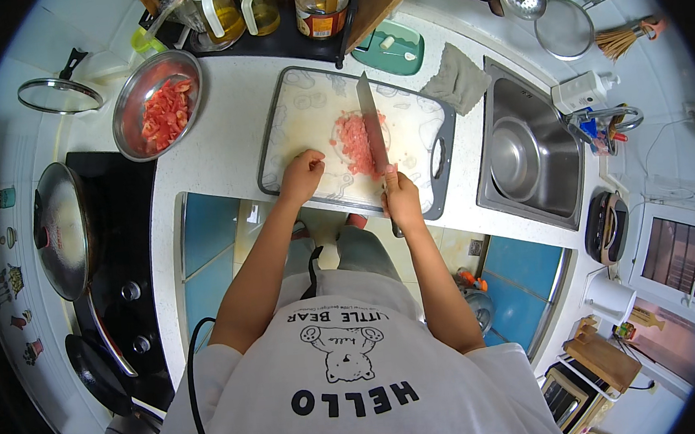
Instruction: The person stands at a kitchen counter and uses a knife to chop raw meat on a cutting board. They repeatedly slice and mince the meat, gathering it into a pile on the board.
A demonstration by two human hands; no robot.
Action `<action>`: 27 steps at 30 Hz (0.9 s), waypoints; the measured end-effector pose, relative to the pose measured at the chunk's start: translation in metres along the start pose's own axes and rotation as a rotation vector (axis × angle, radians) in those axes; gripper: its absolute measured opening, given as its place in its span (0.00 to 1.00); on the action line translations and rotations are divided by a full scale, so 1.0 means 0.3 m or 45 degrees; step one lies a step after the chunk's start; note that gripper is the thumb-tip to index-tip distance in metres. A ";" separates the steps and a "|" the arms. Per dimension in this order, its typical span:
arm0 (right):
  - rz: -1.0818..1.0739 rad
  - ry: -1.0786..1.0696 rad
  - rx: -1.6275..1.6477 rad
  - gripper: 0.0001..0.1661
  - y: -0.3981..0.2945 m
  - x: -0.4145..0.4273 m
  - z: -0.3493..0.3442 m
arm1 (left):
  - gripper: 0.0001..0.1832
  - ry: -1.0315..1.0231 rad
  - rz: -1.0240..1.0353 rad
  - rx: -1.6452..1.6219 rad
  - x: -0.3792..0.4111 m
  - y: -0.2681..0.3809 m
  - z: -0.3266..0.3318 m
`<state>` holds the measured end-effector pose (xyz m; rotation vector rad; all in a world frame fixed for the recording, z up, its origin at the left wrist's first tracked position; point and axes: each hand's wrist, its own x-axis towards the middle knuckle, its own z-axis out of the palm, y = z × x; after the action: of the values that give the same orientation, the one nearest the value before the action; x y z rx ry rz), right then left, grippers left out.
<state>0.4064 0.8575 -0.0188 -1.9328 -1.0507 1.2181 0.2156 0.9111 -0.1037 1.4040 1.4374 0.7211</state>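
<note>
My right hand (pixel 402 197) grips the handle of a kitchen knife (pixel 372 123), whose long blade points away from me over the cutting board (pixel 297 123). Beside and partly under the blade lies a patch of finely chopped pink-red food (pixel 352 143), perhaps minced meat. My left hand (pixel 304 174) hovers at or rests on the board's near left part, its fingers curled; nothing shows in them. The board is pale with a dark grey rim and a handle slot at the right.
Left of the board stands a steel bowl (pixel 121 121) of cut tomatoes (pixel 167 115). A lidded wok (pixel 64 233) sits on the black cooktop (pixel 110 235). Behind the board are a green tray (pixel 392 48) and a grey cloth (pixel 458 80). A steel sink (pixel 556 182) lies right.
</note>
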 end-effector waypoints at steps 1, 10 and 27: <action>0.066 -0.029 0.088 0.28 -0.039 -0.020 -0.014 | 0.09 0.007 0.015 0.003 0.002 -0.003 0.002; -0.051 0.067 0.243 0.30 -0.006 -0.039 -0.027 | 0.09 0.023 0.063 -0.029 0.000 0.015 0.001; 0.539 -0.553 1.382 0.32 0.015 -0.066 -0.168 | 0.28 -0.213 1.020 0.526 -0.205 0.276 0.074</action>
<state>0.4488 0.8337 0.0054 -1.0448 -0.0166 1.9449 0.2604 0.8604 -0.0228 2.3536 0.8873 0.7828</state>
